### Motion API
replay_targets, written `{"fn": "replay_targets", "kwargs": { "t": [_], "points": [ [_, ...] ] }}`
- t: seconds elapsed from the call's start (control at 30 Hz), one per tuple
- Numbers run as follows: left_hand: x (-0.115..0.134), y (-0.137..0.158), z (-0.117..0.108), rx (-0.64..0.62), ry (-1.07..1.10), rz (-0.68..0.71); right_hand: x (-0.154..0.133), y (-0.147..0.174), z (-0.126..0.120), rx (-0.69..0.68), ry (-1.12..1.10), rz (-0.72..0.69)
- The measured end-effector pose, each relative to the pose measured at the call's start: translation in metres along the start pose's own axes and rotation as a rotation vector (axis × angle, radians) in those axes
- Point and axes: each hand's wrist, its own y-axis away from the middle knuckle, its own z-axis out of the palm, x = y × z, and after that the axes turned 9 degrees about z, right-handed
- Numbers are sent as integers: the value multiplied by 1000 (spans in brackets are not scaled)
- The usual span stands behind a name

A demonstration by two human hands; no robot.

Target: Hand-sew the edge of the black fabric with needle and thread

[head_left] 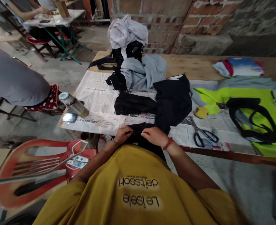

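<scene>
At the near edge of the table, my left hand (124, 134) pinches the edge of a piece of black cloth (140, 128). My right hand (155, 136) is closed in a pinch just across from it, fingertips against the same cloth. Thin pale lines like thread or pins show between the two hands; what sits in the right fingertips is too small to make out. The cloth joins a dark garment (173, 100) spread farther up the table, with a black sleeve-like part (135, 104) stretching left.
Scissors (202, 134) lie right of my hands. A neon yellow garment (224, 97) with black strips covers the table's right side. Grey cloth (145, 70) is heaped behind. A bottle (73, 104) stands at the left edge, near a red chair (32, 142). Other people sit farther left.
</scene>
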Motion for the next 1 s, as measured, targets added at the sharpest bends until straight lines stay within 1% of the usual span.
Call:
{"fn": "replay_targets", "kwargs": {
  "t": [0.07,0.13,0.2,0.27,0.3,0.33,0.4,0.43,0.47,0.53,0.6,0.63,0.7,0.8,0.9,1.0],
  "points": [
    [0,-1,1,20,13,8,0,-6,-17,182,-64,-12],
    [-1,-1,2,47,19,12,0,-18,-22,359,-98,-20],
    [-2,-1,3,71,15,16,-2,-30,-16,455,-50,-32],
    [-2,0,4,86,1,6,-3,-36,-6,485,41,-37],
    [-3,0,4,88,-10,-6,-4,-35,-2,464,77,-30],
    [-3,1,4,88,-19,-21,-3,-33,1,410,100,-18],
    [-3,1,3,87,-31,-47,-1,-26,3,250,108,7],
    [-3,1,3,87,-30,-52,2,-22,3,189,105,10],
    [-3,1,3,87,-25,-50,4,-18,2,160,106,1],
    [-4,1,3,84,-10,-33,8,-16,0,187,137,-53],
    [-4,1,4,81,0,-18,11,-20,3,231,206,-104],
    [-4,0,4,83,-1,-14,11,-24,5,225,245,-118],
    [-5,0,5,81,-8,-10,11,-33,12,162,307,-137],
    [-5,0,5,70,-21,-3,10,-45,17,52,339,-174],
    [-6,0,4,68,-27,-2,10,-43,7,54,313,-166],
    [-6,0,4,82,-25,-16,13,-25,-14,86,261,-138]
  ]
}}
